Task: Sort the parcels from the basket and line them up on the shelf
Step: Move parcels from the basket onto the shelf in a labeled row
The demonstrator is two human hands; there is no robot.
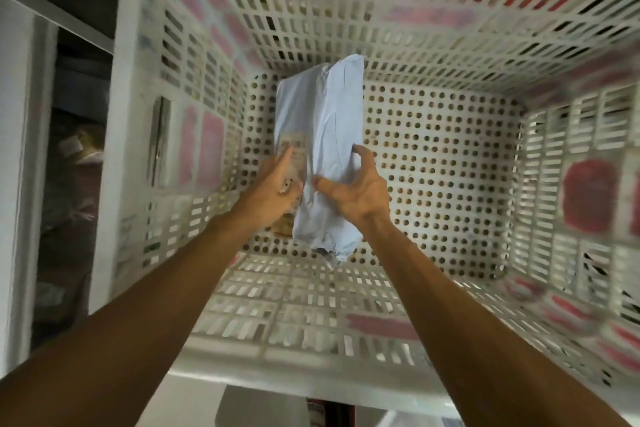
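The person leans over a white slatted basket (433,56) with both arms reaching down into it. One pale blue parcel (322,122) is held between the hands, over the left half of the basket's perforated floor. Its long side runs from the near wall towards the far wall.

The right hand (360,191) grips the parcel's right edge. Its thumb is across the front and its fingers are curled round the side. The left hand (277,184) lies against the parcel's left face, with the forefinger stretched up along a printed label (294,149). Blur hides whether its other fingers wrap round the parcel.

The two hands are close together with only the wrapping between them, near the parcel's lower, crumpled end. Pink stickers (211,146) dot the basket walls. A dim shelf (76,167) stands just beside the basket's left rim.
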